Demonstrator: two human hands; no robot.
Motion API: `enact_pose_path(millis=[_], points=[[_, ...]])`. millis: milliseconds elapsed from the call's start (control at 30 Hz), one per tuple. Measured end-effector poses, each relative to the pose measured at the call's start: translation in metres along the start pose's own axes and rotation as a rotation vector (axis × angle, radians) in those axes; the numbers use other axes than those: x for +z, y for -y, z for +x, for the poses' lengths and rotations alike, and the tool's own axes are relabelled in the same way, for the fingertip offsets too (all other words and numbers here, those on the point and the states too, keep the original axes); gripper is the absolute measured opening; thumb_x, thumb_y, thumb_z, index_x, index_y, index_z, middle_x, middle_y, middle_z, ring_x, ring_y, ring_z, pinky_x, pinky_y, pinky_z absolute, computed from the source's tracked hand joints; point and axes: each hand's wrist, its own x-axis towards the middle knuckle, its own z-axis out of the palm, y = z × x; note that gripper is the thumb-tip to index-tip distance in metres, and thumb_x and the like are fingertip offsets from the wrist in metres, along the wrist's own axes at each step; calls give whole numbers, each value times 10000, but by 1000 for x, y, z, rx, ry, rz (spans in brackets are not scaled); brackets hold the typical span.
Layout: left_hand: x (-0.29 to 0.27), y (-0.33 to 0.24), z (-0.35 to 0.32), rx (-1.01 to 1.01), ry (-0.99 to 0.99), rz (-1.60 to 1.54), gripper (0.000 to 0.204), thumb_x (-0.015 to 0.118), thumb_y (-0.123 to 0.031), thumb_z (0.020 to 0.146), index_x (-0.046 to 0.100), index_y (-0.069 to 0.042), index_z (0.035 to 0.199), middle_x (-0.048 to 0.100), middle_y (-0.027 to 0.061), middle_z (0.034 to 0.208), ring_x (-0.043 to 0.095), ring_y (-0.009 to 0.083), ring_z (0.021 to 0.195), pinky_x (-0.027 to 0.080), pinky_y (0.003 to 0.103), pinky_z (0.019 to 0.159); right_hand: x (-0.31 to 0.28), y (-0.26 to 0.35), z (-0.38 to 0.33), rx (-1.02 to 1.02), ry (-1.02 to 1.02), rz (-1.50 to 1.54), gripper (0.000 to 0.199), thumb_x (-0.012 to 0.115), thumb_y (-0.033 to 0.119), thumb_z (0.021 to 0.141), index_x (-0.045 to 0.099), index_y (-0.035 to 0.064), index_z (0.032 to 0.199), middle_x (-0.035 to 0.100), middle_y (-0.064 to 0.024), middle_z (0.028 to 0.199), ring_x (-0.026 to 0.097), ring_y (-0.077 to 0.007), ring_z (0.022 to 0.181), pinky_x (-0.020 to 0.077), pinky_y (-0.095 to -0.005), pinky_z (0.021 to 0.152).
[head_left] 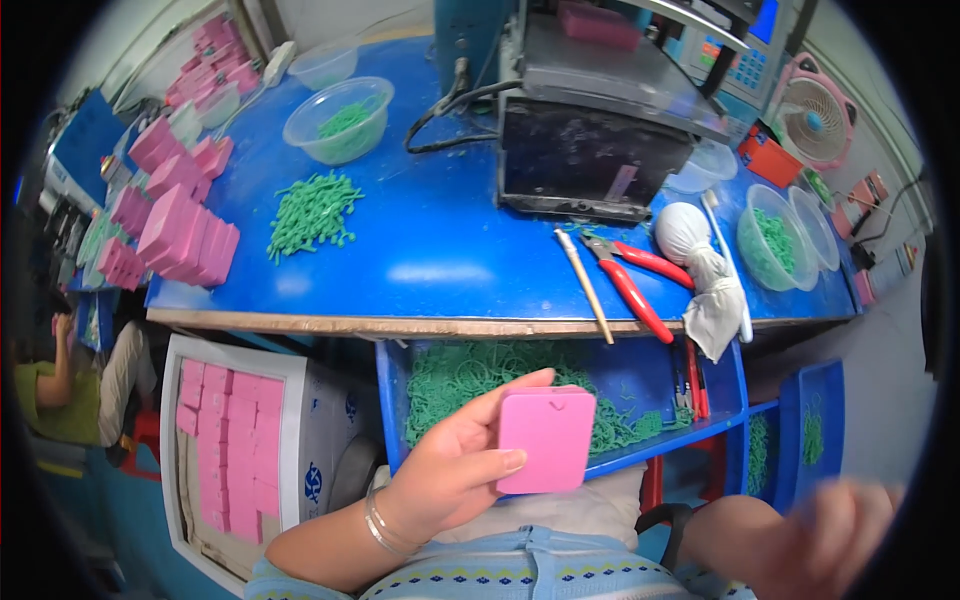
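My left hand (455, 465) is closed around a flat pink rectangular block (548, 445) with rounded corners and a small notch mark near its top edge. Thumb on the face, fingers behind, it holds the block upright in front of my body, above the near edge of an open blue drawer (665, 365). Tangled green rubbery strands (480, 375) fill much of that drawer. At the lower right, apart from the block, my right hand (840, 535) is smeared by motion; its fingers cannot be made out clearly.
On the blue table (430, 235) lie a green pile of small pieces (315, 212), red-handled cutters (630, 285), a thin stick (585, 285) and a white cloth bundle (690, 245). Pink blocks (185, 235) stand at left, more fill a white box (290, 420). A black machine (590, 150) stands behind.
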Motion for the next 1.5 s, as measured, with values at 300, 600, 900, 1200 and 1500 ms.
enact_pose_path(millis=[300,600,900,1200,1500], points=[[2,4,3,593,119,1218,703,572,33,742,244,33,1363,252,264,1381,288,353,1295,253,404,1042,-26,-88,-76,915,141,-231,775,661,290,797,215,-7,1356,367,-188,1303,372,-275,1229,314,-394,1015],[11,5,-2,681,57,1789,1041,796,-288,611,160,3,1382,155,275,1405,89,502,1299,73,638,994,-33,-95,-81,1203,-141,315,604,467,407,906,290,18,1333,479,-117,1186,489,-167,1070,405,-315,911],[5,-6,3,840,59,1897,929,817,-206,492,363,-59,1289,444,112,1218,397,291,1178,174,576,1001,-19,-98,-66,1289,-142,466,855,210,700,821,236,37,1361,410,-117,1274,420,-204,1178,358,-363,973],[8,-40,-11,550,-273,412,849,789,-242,636,288,-32,1288,402,213,1269,369,343,1241,369,440,994,-57,-106,12,991,-152,72,588,469,398,911,301,-28,1279,482,-163,1086,565,-222,921,487,-322,744],[3,-69,-5,696,-225,923,814,721,-151,654,250,-39,1308,456,135,1133,481,195,1028,438,326,868,-96,-120,85,1132,-266,50,457,387,360,922,558,-57,1001,622,-99,769,573,-128,591,445,-234,543]])
